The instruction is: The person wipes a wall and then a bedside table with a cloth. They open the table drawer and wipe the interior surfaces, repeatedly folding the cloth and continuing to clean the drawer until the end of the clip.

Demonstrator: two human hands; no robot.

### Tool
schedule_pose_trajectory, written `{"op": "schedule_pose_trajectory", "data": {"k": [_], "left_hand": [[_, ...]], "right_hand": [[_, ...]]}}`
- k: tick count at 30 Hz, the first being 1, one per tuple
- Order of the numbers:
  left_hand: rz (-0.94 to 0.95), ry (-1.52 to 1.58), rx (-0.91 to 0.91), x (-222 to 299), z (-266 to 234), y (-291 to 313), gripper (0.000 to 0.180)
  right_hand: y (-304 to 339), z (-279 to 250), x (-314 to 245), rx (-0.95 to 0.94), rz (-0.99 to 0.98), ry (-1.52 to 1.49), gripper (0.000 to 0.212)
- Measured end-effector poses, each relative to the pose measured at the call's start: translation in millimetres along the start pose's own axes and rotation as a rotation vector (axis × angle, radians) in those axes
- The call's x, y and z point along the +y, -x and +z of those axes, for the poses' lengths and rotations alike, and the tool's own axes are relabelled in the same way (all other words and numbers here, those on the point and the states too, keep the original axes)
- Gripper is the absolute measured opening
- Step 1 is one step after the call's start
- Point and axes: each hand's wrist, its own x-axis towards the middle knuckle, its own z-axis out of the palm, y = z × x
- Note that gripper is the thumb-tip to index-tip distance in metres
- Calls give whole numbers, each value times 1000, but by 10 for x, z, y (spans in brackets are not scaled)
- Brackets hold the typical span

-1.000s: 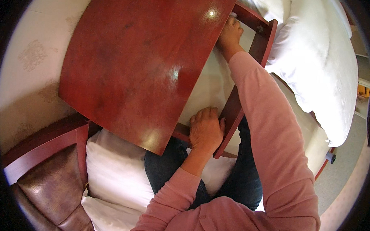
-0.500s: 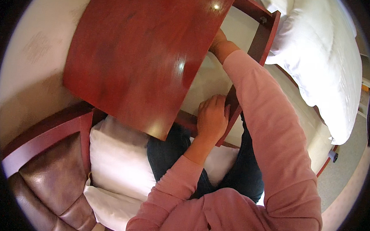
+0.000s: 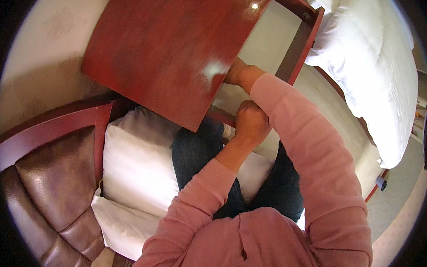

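Note:
A dark red wooden drawer (image 3: 307,47) with a pale bottom stands pulled out from beneath a glossy red wooden top (image 3: 155,51). My left hand (image 3: 252,121) is closed in a fist-like grip at the near end of the drawer front, and its knuckles hide that corner. My right hand (image 3: 238,73) reaches over the drawer front and down into the drawer. Its fingers disappear under the edge of the wooden top, so what they touch cannot be seen. The right sleeve covers part of the drawer front.
White bedding (image 3: 361,68) hangs beside the drawer on the right. At left is a brown padded headboard (image 3: 57,175) with a red wooden frame, and a white pillow (image 3: 137,164) lies next to it. My legs in dark jeans (image 3: 194,156) are below the drawer.
My right hand has moved nearer and slightly left within the drawer. My left hand has gone from fingers laid over the drawer front to a closed fist shape there. The view has shifted a little.

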Motion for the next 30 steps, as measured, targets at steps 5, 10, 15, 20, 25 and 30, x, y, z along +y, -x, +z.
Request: {"op": "schedule_pose_trajectory", "data": {"k": [5,10,15,20,25,30], "left_hand": [[2,-24,-1,-10,-185,33,12],[80,51,236,-111,-481,70,16],[99,63,338,-132,-561,31,18],[5,259,419,-153,-472,-104,12],[-160,372,399,-205,-396,-142,18],[-319,488,354,-297,-313,-128,24]], "right_hand": [[220,-92,-186,-99,-142,118,34],[410,-7,-178,-246,-171,273,30],[596,83,-123,-491,-241,612,22],[960,90,-89,-101,-428,463,44],[1126,-27,-225,-451,-51,462,52],[1211,-73,-330,-485,-156,618,45]]}}
